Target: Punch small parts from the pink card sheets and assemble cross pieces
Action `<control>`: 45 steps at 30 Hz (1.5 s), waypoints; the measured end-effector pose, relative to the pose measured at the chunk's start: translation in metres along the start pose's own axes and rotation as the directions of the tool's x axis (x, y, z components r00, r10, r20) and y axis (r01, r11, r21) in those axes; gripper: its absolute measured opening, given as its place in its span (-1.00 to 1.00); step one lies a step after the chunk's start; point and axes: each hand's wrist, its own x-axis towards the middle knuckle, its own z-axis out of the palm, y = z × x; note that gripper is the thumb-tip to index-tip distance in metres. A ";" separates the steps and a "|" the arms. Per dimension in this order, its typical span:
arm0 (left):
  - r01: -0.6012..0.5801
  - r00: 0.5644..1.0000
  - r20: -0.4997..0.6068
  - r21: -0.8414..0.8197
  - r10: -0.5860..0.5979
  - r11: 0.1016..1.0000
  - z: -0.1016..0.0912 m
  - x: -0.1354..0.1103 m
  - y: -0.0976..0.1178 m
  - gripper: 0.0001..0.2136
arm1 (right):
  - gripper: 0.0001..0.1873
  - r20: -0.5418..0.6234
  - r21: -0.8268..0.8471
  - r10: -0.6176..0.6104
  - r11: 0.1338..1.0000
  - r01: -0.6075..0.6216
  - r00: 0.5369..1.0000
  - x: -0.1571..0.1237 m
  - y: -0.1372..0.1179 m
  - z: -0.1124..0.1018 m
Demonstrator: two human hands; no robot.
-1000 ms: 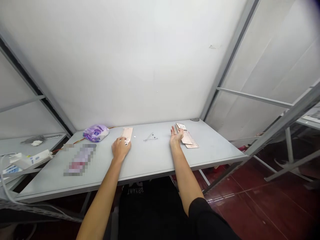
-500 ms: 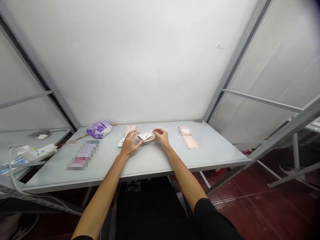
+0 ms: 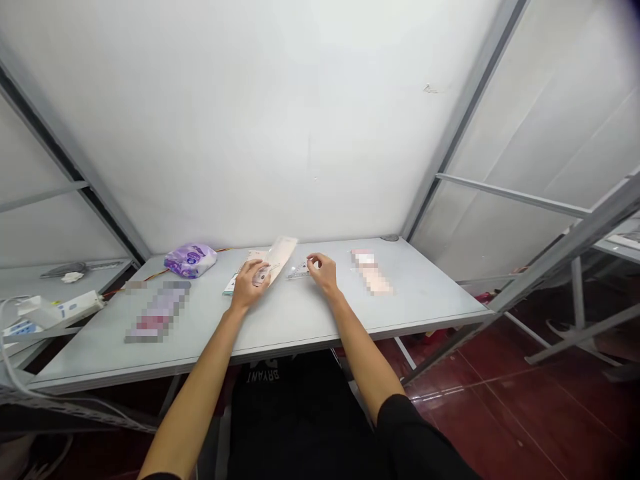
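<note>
The left hand (image 3: 249, 283) is clamped on a long pale peach paper strip (image 3: 279, 257), pinching its lower end between thumb and fingers while the upper end tilts up and away to the right, clear of the worktop (image 3: 425, 293). The right hand (image 3: 323, 272) is well apart from it, its fingers bunched just beside a small clear plastic set square (image 3: 299, 271); I cannot tell whether they touch it.

With only one end pinched, a loose hold could let the strip flop or slip free. Its lower edge could also catch the thin, light set square, or a stray fingertip could nudge it out of place.

Both bare forearms reach forward and inward, wrists raised a little. Just left of the left hand lies a flat white-and-teal card (image 3: 231, 288), with a plump purple-and-white soft packet (image 3: 191, 261) farther left. A blurred pale strip (image 3: 371, 272) lies right of the right hand.
</note>
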 end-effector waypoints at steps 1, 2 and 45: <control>0.035 0.998 -0.053 -0.009 -0.036 0.999 -0.001 0.001 -0.002 -0.72 | -0.76 0.068 -0.090 -0.016 0.996 0.022 0.998 0.001 0.005 -0.004; 0.069 0.993 -0.092 -0.023 -0.070 0.997 -0.002 0.002 -0.005 -0.72 | -0.77 0.172 -0.164 -0.018 0.985 0.047 0.985 0.002 0.009 -0.007; 0.092 0.976 -0.201 0.038 -0.083 0.995 -0.008 0.003 0.000 -0.74 | -0.47 -0.266 0.411 0.351 0.884 -0.224 0.898 0.004 0.008 -0.002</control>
